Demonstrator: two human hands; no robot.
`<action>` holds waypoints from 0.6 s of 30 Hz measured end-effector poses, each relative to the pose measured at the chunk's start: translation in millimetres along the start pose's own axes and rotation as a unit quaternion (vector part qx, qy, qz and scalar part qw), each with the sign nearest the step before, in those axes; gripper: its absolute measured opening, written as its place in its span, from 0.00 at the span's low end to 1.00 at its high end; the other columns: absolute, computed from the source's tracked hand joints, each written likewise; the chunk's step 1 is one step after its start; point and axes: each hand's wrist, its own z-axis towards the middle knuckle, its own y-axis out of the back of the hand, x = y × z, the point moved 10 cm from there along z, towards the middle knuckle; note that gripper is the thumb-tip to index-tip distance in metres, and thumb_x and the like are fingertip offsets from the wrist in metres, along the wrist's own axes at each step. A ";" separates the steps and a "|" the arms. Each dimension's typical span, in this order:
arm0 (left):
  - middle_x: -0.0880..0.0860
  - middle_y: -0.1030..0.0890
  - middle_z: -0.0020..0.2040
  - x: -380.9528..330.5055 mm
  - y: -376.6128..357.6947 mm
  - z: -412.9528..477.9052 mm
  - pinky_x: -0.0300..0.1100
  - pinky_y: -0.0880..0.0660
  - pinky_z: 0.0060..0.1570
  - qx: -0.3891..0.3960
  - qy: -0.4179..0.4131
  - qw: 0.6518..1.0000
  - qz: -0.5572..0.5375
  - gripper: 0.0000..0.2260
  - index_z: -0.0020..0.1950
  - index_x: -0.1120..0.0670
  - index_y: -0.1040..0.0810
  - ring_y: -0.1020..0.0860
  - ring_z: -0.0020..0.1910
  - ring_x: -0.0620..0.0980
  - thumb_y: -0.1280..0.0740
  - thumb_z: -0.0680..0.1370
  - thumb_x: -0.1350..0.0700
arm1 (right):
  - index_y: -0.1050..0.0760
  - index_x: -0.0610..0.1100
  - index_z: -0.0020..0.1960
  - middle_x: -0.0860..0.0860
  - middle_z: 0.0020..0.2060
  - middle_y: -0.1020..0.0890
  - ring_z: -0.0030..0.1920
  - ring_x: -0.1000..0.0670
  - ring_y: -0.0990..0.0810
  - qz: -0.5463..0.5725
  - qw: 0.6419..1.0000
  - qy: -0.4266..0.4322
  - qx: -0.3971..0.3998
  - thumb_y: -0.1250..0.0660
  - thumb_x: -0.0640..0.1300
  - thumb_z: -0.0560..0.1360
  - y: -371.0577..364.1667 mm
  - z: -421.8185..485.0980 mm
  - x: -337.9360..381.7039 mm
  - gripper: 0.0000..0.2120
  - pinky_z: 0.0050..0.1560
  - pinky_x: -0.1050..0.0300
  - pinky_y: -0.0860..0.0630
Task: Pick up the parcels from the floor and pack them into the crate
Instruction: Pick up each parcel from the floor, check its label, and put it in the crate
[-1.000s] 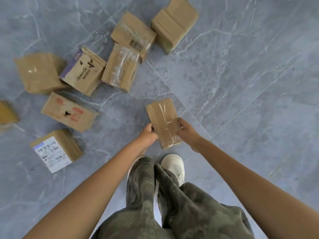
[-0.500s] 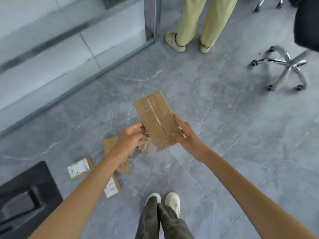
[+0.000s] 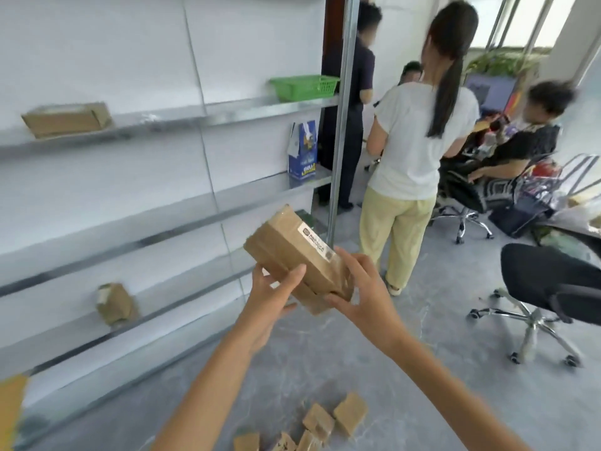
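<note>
**Parcel lifted and held in both your hands**

Head view: you are holding the brown parcel [image 3: 292, 255] in mid-air at about the middle of the picture, tilted, with its far end raised toward the shelves [image 3: 195, 115]. Your left hand [image 3: 270, 294] grips it from below, thumb laid up over the near face. Your right hand [image 3: 364, 288] clasps the near end, fingers spread on top and thumb underneath.

Half a second ago you were looking down at the floor [image 3: 422, 320] and the parcel showed you its taped face. Now your head is up, so the shelves and the room fill the picture. The parcel has turned, and a white label [image 3: 317, 241] now runs along its upper face. The label carries a dark square mark and lines of print that are too small to read.

The loose parcels [image 3: 320, 421] lie on the floor below your arms, at the bottom edge. On the shelves are a cardboard box [image 3: 66, 119] high on the left, a small wrapped packet [image 3: 113, 302] lower down, a green basket [image 3: 304, 87] and a blue bag [image 3: 303, 151] whose yellow lettering is blurred. A person in a white top [image 3: 416, 141] stands facing away beyond the shelf post, and an office chair [image 3: 549, 288] stands to your right.
</note>
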 end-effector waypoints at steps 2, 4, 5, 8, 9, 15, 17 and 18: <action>0.49 0.24 0.62 -29.0 -0.6 -8.7 0.53 0.21 0.51 -0.013 -0.009 0.999 -0.040 0.42 0.67 0.45 0.41 0.23 0.60 0.49 0.24 0.60 0.40 | 0.37 0.50 0.73 0.53 0.59 0.32 0.58 0.54 0.31 -0.031 0.998 0.059 -0.009 0.27 0.44 0.71 10.8 4.4 39.4 0.35 0.60 0.64 0.32; 0.51 0.24 0.63 -51.1 -1.8 -14.1 0.56 0.21 0.51 -0.013 -0.017 0.996 -0.083 0.45 0.68 0.46 0.40 0.22 0.59 0.52 0.21 0.58 0.39 | 0.37 0.50 0.73 0.56 0.59 0.34 0.60 0.55 0.33 -0.062 0.992 0.107 -0.026 0.27 0.44 0.71 21.1 7.6 70.9 0.34 0.61 0.68 0.34; 0.53 0.24 0.63 -61.0 -3.0 -16.8 0.58 0.21 0.51 -0.007 -0.025 0.994 -0.104 0.44 0.68 0.47 0.39 0.22 0.59 0.54 0.21 0.59 0.40 | 0.36 0.50 0.73 0.58 0.58 0.35 0.60 0.57 0.35 -0.071 0.989 0.124 -0.033 0.27 0.44 0.71 25.9 9.3 83.4 0.33 0.61 0.69 0.36; 0.56 0.24 0.63 -83.3 -1.9 -24.0 0.61 0.23 0.52 0.007 -0.052 0.986 -0.156 0.42 0.69 0.50 0.38 0.22 0.59 0.56 0.20 0.61 0.45 | 0.34 0.51 0.71 0.56 0.60 0.32 0.60 0.59 0.33 -0.029 0.988 0.145 -0.042 0.27 0.47 0.71 38.9 13.2 104.8 0.30 0.61 0.72 0.36; 0.56 0.24 0.63 -89.6 -0.2 -26.7 0.60 0.23 0.53 0.008 -0.065 0.983 -0.172 0.41 0.69 0.51 0.37 0.22 0.59 0.57 0.21 0.62 0.47 | 0.33 0.51 0.70 0.56 0.61 0.30 0.61 0.59 0.32 0.018 0.991 0.125 -0.050 0.28 0.49 0.72 44.7 14.7 105.3 0.28 0.61 0.73 0.37; 0.54 0.23 0.62 -113.7 -3.7 -46.5 0.54 0.22 0.50 0.086 -0.142 0.963 -0.211 0.41 0.68 0.52 0.34 0.21 0.59 0.52 0.19 0.59 0.50 | 0.27 0.48 0.64 0.44 0.61 0.23 0.62 0.38 0.24 0.431 0.852 -0.285 0.087 0.42 0.62 0.77 4.9 10.2 50.9 0.24 0.60 0.43 0.25; 0.56 0.24 0.64 -112.8 -3.5 -50.2 0.54 0.22 0.51 0.108 -0.145 0.961 -0.210 0.37 0.69 0.54 0.33 0.22 0.60 0.52 0.20 0.63 0.54 | 0.25 0.44 0.63 0.39 0.58 0.21 0.59 0.35 0.22 0.505 0.803 -0.289 0.128 0.40 0.58 0.77 -5.1 7.4 59.6 0.22 0.60 0.40 0.25; 0.57 0.24 0.65 -112.3 -1.0 -51.9 0.53 0.22 0.52 0.115 -0.146 0.962 -0.201 0.33 0.68 0.56 0.33 0.22 0.60 0.53 0.22 0.67 0.56 | 0.26 0.42 0.64 0.38 0.58 0.22 0.58 0.36 0.21 0.529 0.794 -0.273 0.127 0.38 0.54 0.77 -4.3 9.5 64.0 0.21 0.58 0.41 0.23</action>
